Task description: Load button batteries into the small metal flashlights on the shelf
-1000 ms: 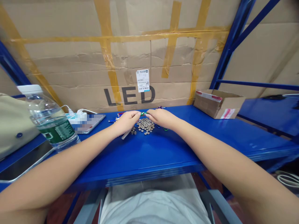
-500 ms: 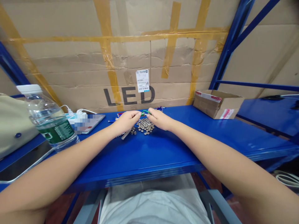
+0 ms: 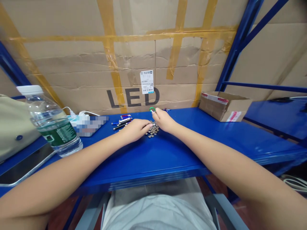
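A pile of small round metal discs (image 3: pixel 153 131), like coins or button cells, lies on the blue table. My left hand (image 3: pixel 137 128) is over the pile's left side, thumb and fingers pinched together at the discs; what they hold is too small to make out. Just right of it, my right hand (image 3: pixel 165 120) is closed, with a thin green loop (image 3: pixel 152 109) sticking up from its thumb and fingertips. Behind my left wrist lie several slim pen-like tubes (image 3: pixel 122 122) in blue, black, silver and red. A small dark item (image 3: pixel 166 110) shows behind my right hand.
On the left stand a water bottle (image 3: pixel 59 127), a dark-screened tablet or phone (image 3: pixel 26 164), a power strip (image 3: pixel 74 120) with plugs and a bag (image 3: pixel 14 127). An open cardboard box (image 3: pixel 224 107) is at the back right. Taped cardboard (image 3: pixel 134 60) backs the blue table (image 3: pixel 153 159).
My left hand has left the green loop and moved right and down onto the discs, uncovering the pen-like tubes. My right hand keeps the loop, slightly higher.
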A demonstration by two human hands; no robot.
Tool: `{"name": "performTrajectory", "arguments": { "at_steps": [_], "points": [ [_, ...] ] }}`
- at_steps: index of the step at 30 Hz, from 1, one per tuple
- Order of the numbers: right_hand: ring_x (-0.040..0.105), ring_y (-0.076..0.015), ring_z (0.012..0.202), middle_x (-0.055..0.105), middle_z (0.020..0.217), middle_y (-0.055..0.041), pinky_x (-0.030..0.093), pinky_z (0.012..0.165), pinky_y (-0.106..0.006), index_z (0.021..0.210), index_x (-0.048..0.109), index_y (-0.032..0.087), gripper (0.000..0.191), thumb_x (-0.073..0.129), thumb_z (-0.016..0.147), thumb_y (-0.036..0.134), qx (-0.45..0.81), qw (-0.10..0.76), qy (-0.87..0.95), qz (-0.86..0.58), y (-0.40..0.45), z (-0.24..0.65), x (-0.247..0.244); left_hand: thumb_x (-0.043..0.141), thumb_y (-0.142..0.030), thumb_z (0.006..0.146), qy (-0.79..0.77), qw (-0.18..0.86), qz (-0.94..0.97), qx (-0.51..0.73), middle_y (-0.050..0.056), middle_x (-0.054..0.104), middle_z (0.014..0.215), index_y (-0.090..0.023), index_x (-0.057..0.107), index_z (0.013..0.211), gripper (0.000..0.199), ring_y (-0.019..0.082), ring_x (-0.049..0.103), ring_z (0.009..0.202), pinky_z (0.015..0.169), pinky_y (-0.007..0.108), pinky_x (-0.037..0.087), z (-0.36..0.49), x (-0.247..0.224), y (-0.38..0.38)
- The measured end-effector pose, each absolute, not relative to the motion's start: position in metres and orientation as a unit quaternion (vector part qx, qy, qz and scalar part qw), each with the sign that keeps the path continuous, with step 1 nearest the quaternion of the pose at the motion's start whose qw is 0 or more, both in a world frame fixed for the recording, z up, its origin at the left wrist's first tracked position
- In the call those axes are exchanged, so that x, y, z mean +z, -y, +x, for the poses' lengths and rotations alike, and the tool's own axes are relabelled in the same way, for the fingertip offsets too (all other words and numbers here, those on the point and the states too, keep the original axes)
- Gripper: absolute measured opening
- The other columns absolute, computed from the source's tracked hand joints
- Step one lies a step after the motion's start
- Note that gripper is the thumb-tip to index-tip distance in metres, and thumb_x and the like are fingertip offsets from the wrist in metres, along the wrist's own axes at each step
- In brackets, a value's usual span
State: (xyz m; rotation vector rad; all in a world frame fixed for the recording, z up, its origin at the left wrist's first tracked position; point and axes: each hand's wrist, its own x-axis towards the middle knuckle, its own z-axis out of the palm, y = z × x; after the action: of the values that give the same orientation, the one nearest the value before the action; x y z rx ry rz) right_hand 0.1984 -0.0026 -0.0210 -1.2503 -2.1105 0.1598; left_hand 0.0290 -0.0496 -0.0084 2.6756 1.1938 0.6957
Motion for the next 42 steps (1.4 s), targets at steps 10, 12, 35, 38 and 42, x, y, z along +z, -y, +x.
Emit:
{"name": "performTrajectory", "arguments": {
  "at_steps": [10,12,35,38,42],
  "points": [
    [0.055,-0.0191,0.077,0.062,0.087,-0.0067,0.037,0.068,-0.03,0.084,0.048,0.021,0.023,0.038,0.098,0.036,0.035,0.262,0.871,-0.415,0.002,0.221,-0.008,0.041,-0.038,0.095,-0.489,0.028,0.795,0.358,0.006,0.067,0.099,-0.017,0.057,0.101,0.027,0.021,0.06,0.092,0.084,0.032,0.044,0.011,0.002,0.035],
    [0.056,-0.0201,0.077,0.064,0.086,-0.008,0.038,0.069,-0.031,0.081,0.05,0.02,0.024,0.041,0.097,0.035,0.023,0.227,0.87,-0.437,-0.001,0.229,-0.005,0.039,-0.039,0.096,-0.487,0.031,0.802,0.345,0.006,0.066,0.096,-0.018,0.057,0.099,0.028,0.021,0.06,0.09,0.082,0.032,0.044,0.009,0.001,0.035],
    [0.062,-0.0197,0.083,0.068,0.099,-0.0119,0.043,0.068,-0.027,0.102,0.056,0.015,0.02,0.054,0.092,0.032,0.053,0.164,0.808,-0.563,-0.013,0.259,0.001,0.04,-0.037,0.095,-0.454,0.009,0.857,0.243,0.007,0.069,0.109,-0.018,0.061,0.108,0.03,0.024,0.062,0.103,0.087,0.036,0.047,0.005,-0.01,0.031],
    [0.06,-0.0188,0.084,0.068,0.094,-0.0085,0.042,0.071,-0.027,0.092,0.06,0.017,0.024,0.046,0.096,0.036,0.09,0.208,0.847,-0.482,-0.001,0.246,0.004,0.043,-0.036,0.095,-0.398,-0.02,0.887,0.232,0.007,0.068,0.112,-0.019,0.061,0.11,0.029,0.023,0.062,0.105,0.091,0.035,0.047,0.007,-0.013,0.03],
    [0.059,-0.0173,0.081,0.068,0.088,-0.0062,0.043,0.073,-0.027,0.088,0.064,0.016,0.024,0.044,0.095,0.027,0.072,0.209,0.876,-0.429,0.001,0.236,-0.001,0.043,-0.035,0.096,-0.36,-0.066,0.902,0.23,0.007,0.067,0.115,-0.019,0.061,0.114,0.03,0.022,0.061,0.106,0.092,0.035,0.047,0.009,-0.015,0.032]
  ]
}}
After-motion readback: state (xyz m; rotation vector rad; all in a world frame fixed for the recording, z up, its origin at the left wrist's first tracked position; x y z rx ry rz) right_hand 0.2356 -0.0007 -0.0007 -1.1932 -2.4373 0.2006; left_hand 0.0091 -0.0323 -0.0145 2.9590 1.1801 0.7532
